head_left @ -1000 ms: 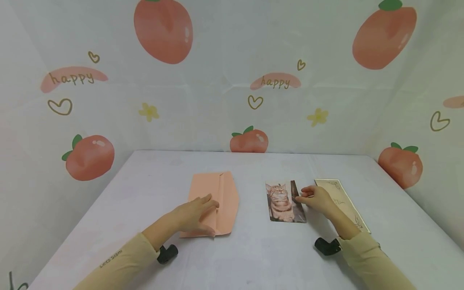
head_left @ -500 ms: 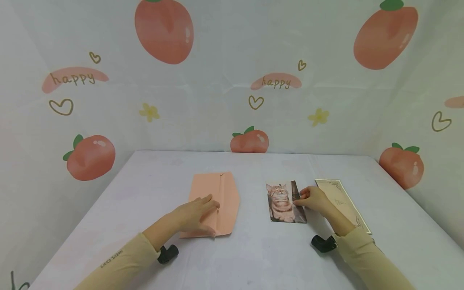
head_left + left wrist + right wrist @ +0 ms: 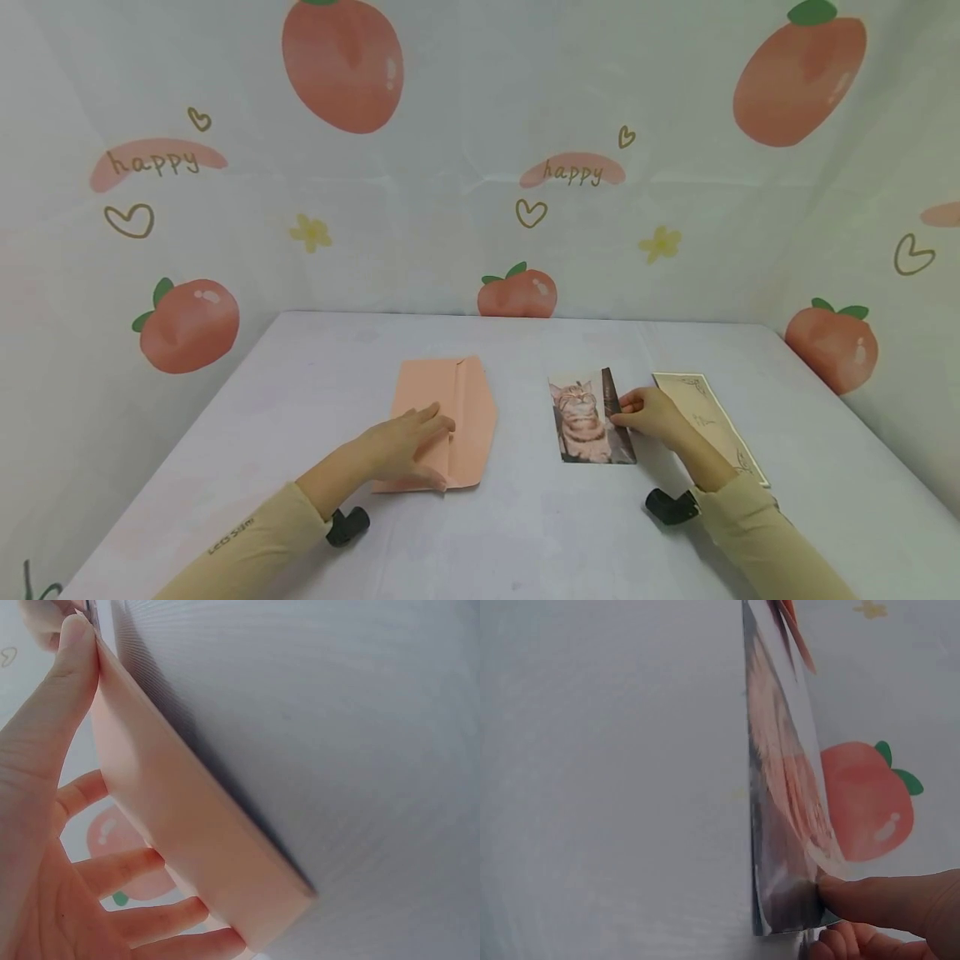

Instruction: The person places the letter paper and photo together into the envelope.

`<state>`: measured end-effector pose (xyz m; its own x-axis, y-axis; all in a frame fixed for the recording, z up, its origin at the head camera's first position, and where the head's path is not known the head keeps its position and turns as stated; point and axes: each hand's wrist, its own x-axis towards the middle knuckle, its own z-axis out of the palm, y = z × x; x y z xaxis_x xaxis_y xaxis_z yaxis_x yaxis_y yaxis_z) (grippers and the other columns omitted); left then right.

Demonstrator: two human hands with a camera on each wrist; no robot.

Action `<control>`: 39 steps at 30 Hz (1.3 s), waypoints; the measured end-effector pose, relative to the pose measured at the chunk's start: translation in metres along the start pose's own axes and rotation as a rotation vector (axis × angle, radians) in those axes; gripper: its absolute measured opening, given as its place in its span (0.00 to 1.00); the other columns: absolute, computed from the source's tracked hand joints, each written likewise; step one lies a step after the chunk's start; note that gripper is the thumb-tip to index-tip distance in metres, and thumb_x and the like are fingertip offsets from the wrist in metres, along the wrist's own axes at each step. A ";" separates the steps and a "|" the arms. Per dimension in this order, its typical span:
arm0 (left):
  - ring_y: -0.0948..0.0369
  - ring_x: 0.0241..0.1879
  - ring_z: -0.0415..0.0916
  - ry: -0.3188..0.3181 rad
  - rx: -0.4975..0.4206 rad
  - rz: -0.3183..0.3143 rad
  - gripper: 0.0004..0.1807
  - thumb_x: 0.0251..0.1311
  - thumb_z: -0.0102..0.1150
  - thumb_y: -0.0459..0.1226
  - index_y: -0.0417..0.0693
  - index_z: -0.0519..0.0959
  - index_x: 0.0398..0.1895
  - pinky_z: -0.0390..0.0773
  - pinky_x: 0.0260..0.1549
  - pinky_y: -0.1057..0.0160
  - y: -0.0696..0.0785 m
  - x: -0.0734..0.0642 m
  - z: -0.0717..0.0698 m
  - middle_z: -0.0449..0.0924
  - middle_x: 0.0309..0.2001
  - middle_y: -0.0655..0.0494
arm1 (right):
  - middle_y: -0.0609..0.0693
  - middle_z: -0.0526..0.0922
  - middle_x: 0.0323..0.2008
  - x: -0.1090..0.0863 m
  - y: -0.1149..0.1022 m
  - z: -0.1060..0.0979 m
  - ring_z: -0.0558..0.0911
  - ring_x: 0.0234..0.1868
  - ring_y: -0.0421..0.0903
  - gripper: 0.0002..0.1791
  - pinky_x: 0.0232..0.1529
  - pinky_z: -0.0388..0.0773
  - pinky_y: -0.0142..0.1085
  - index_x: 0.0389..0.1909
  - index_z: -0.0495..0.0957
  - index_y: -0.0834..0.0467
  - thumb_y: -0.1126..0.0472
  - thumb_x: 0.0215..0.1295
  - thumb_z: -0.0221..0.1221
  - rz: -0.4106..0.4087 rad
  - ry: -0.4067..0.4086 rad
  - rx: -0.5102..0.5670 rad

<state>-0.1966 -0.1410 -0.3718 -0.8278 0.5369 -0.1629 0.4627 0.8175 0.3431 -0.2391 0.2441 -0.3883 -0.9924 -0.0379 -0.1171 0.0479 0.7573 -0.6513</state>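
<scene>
Cat photo (image 3: pixel 581 421), at the envelope's (image 3: pixel 474 425) three o'clock, has just tilted up slightly, pinched by my right hand (image 3: pixel 651 415); pickup seems begun. My left hand (image 3: pixel 401 443) rests spread on the envelope.

"happy" twice on pink bands (image 3: pixel 161 152) of the white backdrop (image 3: pixel 420 225); "lets" on the left sleeve (image 3: pixel 251 550), its next word unclear; print on the beige card (image 3: pixel 702 410) too small to read.
</scene>
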 end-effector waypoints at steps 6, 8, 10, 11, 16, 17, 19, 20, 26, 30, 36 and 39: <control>0.31 0.65 0.54 -0.004 0.008 -0.001 0.39 0.44 0.65 0.60 0.59 0.65 0.59 0.68 0.52 0.34 0.001 0.000 0.000 0.53 0.71 0.39 | 0.69 0.80 0.39 -0.003 -0.006 -0.004 0.79 0.31 0.44 0.19 0.30 0.77 0.33 0.48 0.70 0.76 0.66 0.61 0.57 -0.032 -0.014 0.036; 0.31 0.65 0.54 -0.003 0.010 -0.001 0.39 0.44 0.65 0.60 0.59 0.65 0.59 0.68 0.52 0.34 0.001 0.000 0.000 0.53 0.71 0.38 | 0.70 0.79 0.41 -0.003 -0.007 -0.004 0.80 0.32 0.44 0.20 0.31 0.78 0.34 0.50 0.70 0.75 0.66 0.62 0.56 -0.036 -0.019 0.037; 0.30 0.65 0.55 -0.001 0.011 0.003 0.39 0.44 0.65 0.60 0.59 0.65 0.59 0.68 0.52 0.34 0.001 0.000 0.000 0.53 0.71 0.38 | 0.70 0.79 0.42 -0.002 -0.006 -0.004 0.80 0.32 0.44 0.20 0.31 0.78 0.34 0.52 0.69 0.74 0.65 0.63 0.55 -0.036 -0.021 0.036; 0.30 0.65 0.55 0.000 0.010 0.005 0.39 0.44 0.65 0.60 0.59 0.65 0.59 0.69 0.52 0.34 0.001 0.000 0.000 0.53 0.71 0.38 | 0.70 0.80 0.42 -0.002 -0.006 -0.004 0.80 0.32 0.44 0.20 0.31 0.79 0.34 0.53 0.69 0.74 0.65 0.63 0.55 -0.035 -0.023 0.041; 0.30 0.65 0.55 0.004 0.010 0.018 0.38 0.44 0.65 0.60 0.58 0.65 0.59 0.69 0.52 0.34 0.000 0.000 0.000 0.54 0.71 0.38 | 0.69 0.81 0.41 -0.002 -0.007 -0.006 0.80 0.32 0.42 0.21 0.32 0.80 0.34 0.55 0.68 0.74 0.67 0.64 0.54 -0.050 -0.023 0.084; 0.30 0.65 0.55 0.005 0.010 0.019 0.38 0.44 0.65 0.60 0.58 0.66 0.59 0.69 0.52 0.35 0.000 0.000 0.000 0.54 0.71 0.38 | 0.69 0.81 0.41 -0.002 -0.007 -0.006 0.80 0.32 0.42 0.21 0.32 0.81 0.34 0.55 0.68 0.74 0.67 0.64 0.54 -0.057 -0.021 0.086; 0.30 0.65 0.55 0.004 0.012 0.020 0.38 0.44 0.65 0.60 0.58 0.66 0.59 0.69 0.52 0.35 0.000 0.000 0.000 0.54 0.71 0.38 | 0.69 0.81 0.41 -0.002 -0.009 -0.007 0.80 0.32 0.42 0.20 0.32 0.81 0.34 0.55 0.68 0.74 0.67 0.64 0.53 -0.061 -0.017 0.090; 0.31 0.65 0.55 0.004 0.012 0.019 0.38 0.44 0.65 0.60 0.58 0.66 0.59 0.69 0.53 0.35 0.000 0.000 0.000 0.54 0.71 0.38 | 0.69 0.81 0.42 -0.003 -0.009 -0.007 0.81 0.33 0.43 0.20 0.33 0.81 0.34 0.55 0.68 0.73 0.67 0.64 0.53 -0.062 -0.015 0.091; 0.31 0.66 0.54 -0.003 0.006 0.011 0.39 0.45 0.64 0.60 0.58 0.65 0.59 0.68 0.53 0.35 0.000 0.000 0.000 0.53 0.71 0.39 | 0.70 0.80 0.44 -0.005 -0.015 -0.010 0.82 0.37 0.47 0.20 0.37 0.83 0.38 0.56 0.67 0.73 0.67 0.65 0.52 -0.074 -0.009 0.123; 0.31 0.66 0.54 -0.006 0.005 0.008 0.39 0.45 0.64 0.61 0.59 0.65 0.59 0.68 0.53 0.35 0.000 0.000 0.000 0.53 0.71 0.38 | 0.70 0.79 0.44 -0.006 -0.017 -0.011 0.82 0.39 0.47 0.21 0.38 0.83 0.39 0.57 0.66 0.73 0.67 0.66 0.52 -0.077 -0.014 0.144; 0.30 0.65 0.54 -0.001 0.009 0.017 0.38 0.45 0.64 0.60 0.59 0.65 0.59 0.69 0.52 0.35 -0.001 0.000 0.001 0.53 0.71 0.37 | 0.69 0.79 0.44 -0.005 -0.019 -0.012 0.81 0.38 0.44 0.22 0.39 0.83 0.38 0.58 0.65 0.73 0.67 0.66 0.52 -0.089 -0.025 0.175; 0.30 0.66 0.54 -0.005 0.007 0.011 0.38 0.45 0.64 0.61 0.59 0.65 0.59 0.68 0.52 0.34 -0.001 0.000 0.001 0.53 0.71 0.38 | 0.69 0.79 0.43 -0.005 -0.021 -0.012 0.82 0.38 0.44 0.22 0.38 0.83 0.38 0.58 0.65 0.73 0.67 0.66 0.52 -0.109 -0.019 0.176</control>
<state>-0.1971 -0.1412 -0.3728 -0.8207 0.5473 -0.1640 0.4742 0.8127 0.3387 -0.2365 0.2357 -0.3649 -0.9906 -0.1265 -0.0517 -0.0387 0.6227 -0.7815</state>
